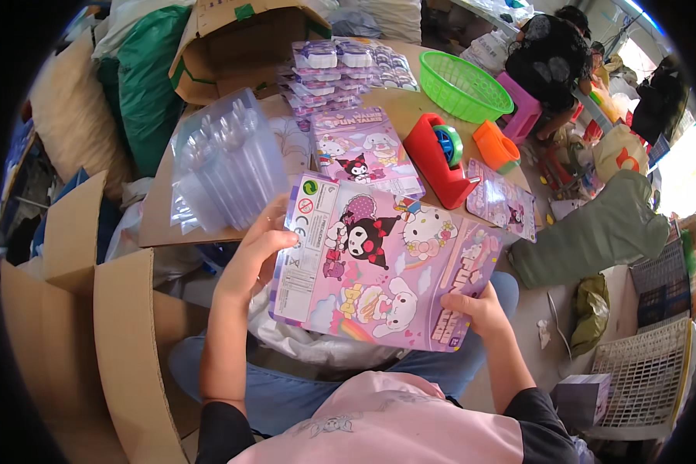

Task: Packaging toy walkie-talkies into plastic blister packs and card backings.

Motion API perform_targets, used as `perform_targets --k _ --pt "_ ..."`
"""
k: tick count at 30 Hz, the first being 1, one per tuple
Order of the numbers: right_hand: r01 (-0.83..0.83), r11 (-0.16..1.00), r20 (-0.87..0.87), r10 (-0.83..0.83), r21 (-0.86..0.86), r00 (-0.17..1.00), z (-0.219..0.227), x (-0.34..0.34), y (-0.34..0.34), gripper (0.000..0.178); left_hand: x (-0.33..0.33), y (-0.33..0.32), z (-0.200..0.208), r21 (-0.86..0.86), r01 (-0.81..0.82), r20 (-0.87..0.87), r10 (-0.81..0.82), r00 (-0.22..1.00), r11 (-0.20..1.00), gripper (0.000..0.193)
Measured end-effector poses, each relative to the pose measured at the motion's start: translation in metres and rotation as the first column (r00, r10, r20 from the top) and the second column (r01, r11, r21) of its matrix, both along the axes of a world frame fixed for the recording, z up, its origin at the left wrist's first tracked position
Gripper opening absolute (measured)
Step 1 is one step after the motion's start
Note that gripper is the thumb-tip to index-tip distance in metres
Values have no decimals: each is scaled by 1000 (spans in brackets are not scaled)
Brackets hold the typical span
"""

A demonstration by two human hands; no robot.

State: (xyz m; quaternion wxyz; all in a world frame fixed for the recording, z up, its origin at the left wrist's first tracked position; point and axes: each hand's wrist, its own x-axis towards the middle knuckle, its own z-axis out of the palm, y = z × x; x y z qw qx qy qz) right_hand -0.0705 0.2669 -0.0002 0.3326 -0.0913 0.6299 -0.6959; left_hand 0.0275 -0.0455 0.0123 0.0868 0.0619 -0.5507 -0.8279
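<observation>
Above my lap I hold a pink and purple printed backing card (390,271) with cartoon characters, tilted, its panel of small symbols on the left. My left hand (255,251) grips the left edge, thumb on top and fingers behind. The lower right corner is pinched by my right hand (481,311), thumb on the printed face. Just beyond lies a stack of similar cards (356,147) on the table (161,220). Nested clear plastic blister shells (236,166) stand left of that stack. To its right is a red tape dispenser (439,158) with a green-rimmed roll.
Behind the cards are piled purple blister packs (325,81), a green basket (465,89) and an orange container (495,147). Another card (503,203) lies at the table's right edge. Open cardboard boxes stand left (127,340) and far back (236,50). A person (549,58) sits far right.
</observation>
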Motion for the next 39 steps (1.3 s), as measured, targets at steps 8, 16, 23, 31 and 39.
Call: perform_targets --k 8,16,23,31,39 --pt "121 992 59 -119 -27 991 3 9 -10 40 4 5 1 15 35 -23 -35 999 999 55" --pt "166 985 4 -166 -50 986 2 14 -11 40 6 10 8 -72 91 12 -90 996 993 66" --pt "140 987 -30 -143 -80 989 3 9 -12 44 3 15 7 -21 -8 -2 8 1000 1000 53" --pt "133 990 -280 -142 -52 949 -5 -4 -18 39 0 13 6 53 -73 -76 77 994 996 40" --pt "329 928 -333 -370 -175 867 -12 -17 -14 23 1 11 -1 -14 109 12 -109 994 994 45"
